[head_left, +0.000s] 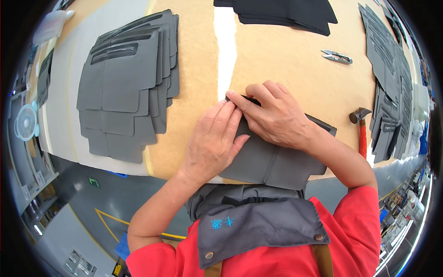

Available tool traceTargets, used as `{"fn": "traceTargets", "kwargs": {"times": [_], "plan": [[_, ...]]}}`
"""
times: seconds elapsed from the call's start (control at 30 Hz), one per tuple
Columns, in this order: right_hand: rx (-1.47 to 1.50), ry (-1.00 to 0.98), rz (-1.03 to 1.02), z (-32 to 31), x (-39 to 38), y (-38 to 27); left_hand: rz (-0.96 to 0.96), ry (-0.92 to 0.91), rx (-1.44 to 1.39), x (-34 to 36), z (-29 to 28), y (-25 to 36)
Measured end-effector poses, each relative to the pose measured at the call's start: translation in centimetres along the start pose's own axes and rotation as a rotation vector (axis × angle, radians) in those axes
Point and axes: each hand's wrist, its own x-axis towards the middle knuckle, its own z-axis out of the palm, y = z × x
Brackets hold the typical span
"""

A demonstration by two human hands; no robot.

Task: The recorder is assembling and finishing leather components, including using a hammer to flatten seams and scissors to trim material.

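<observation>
A dark grey fabric panel (251, 161) lies at the table's near edge, a seam line running down it and a darker strip along its far edge. My left hand (210, 143) rests on its far left corner, fingers stretched side by side, thumb spread. From the right, my right hand (279, 117) reaches over and pinches the same far edge, its index finger touching the left fingertips. The folded bit under the fingers is mostly hidden.
Grey panels with dark slots form a fanned stack (117, 87) at left; another stack (390, 83) lies far right. Black pieces (286, 14) lie at the back. Thread snips (337, 57) and a red-handled hammer (362, 131) lie right. A small fan (26, 121) stands left.
</observation>
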Motion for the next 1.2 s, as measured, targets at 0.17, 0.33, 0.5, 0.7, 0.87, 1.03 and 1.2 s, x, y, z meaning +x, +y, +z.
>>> {"fn": "traceTargets", "kwargs": {"times": [0.17,0.33,0.5,0.7,0.87,1.03,1.2], "plan": [[0.245,0.135,0.149,0.0,-2.1,1.1,0.015,0.033,-0.034,0.3,-0.3,-0.7],[0.311,0.145,0.184,0.0,-2.8,1.3,-0.064,0.031,-0.023,1.7,-0.8,0.1],[0.044,0.144,-0.027,0.1,-3.4,1.3,-0.125,-0.04,0.035,2.4,-0.6,0.9],[0.086,0.186,-0.003,1.0,-1.8,1.4,-0.013,0.014,0.262,2.4,-0.9,0.0],[0.323,0.141,0.144,0.6,-3.5,1.8,-0.053,-0.018,0.142,2.4,-0.9,0.4],[0.058,0.165,-0.02,0.3,-3.4,1.3,-0.019,0.003,0.235,2.2,-0.5,0.8],[0.304,0.094,0.288,-0.3,-4.9,1.4,-0.005,0.023,0.131,2.1,0.3,1.1]]}}
